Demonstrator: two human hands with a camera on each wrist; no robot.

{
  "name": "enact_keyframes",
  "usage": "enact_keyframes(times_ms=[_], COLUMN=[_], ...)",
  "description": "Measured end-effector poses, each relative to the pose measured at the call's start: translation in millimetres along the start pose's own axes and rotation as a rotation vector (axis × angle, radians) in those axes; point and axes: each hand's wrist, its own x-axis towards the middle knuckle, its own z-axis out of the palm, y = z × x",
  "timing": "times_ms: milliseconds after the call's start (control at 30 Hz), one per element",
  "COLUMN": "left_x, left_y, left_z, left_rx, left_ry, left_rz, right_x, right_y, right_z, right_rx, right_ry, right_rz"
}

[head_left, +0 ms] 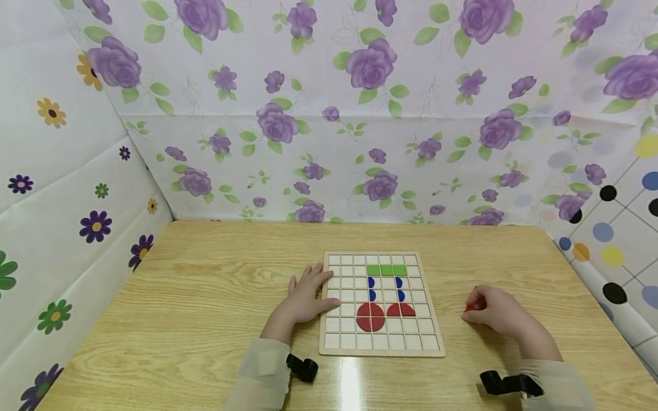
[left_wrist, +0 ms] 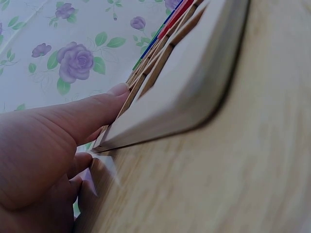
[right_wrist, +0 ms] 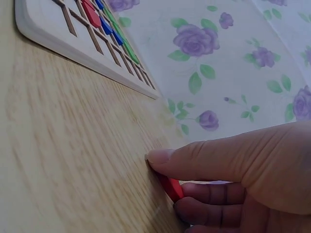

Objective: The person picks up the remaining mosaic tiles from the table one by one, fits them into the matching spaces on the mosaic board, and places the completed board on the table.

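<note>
A wooden grid board (head_left: 377,350) lies flat on the table, its square cells framed by thin raised strips. Three green squares (head_left: 386,270) fill part of an upper row, with blue half-round pieces (head_left: 372,295) in two columns beneath. Lower down, red quarter-round pieces (head_left: 370,317) form a full circle, and beside it is a red half circle (head_left: 401,310). My left hand (head_left: 307,295) rests at the board's left edge, fingers spread, thumb over the rim. To the right of the board, my right hand (head_left: 496,311) pinches a red piece (right_wrist: 171,188) between thumb and fingers, close over the tabletop.
The wood-grain table (head_left: 205,285) meets a flowered cloth (head_left: 380,185) at its back edge. More patterned cloth hangs on the left and right sides. A black wrist mount (head_left: 303,368) sits on the left sleeve, another black mount (head_left: 509,383) on the right.
</note>
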Motion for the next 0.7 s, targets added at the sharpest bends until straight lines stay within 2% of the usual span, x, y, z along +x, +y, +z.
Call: enact_keyframes(times_ms=[300, 700], left_x=[-0.5, -0.4], left_y=[0.8, 0.4], left_z=[-0.9, -0.4], left_rx=[-0.002, -0.001], left_ry=[-0.005, -0.005], left_rz=[0.000, -0.004], right_x=[0.4, 4.3], right_y=[-4.2, -2.9], right_z=[2.6, 6.2], right_rx=[0.015, 0.018], right_ry=[0.002, 0.026], right_rz=[0.010, -0.022])
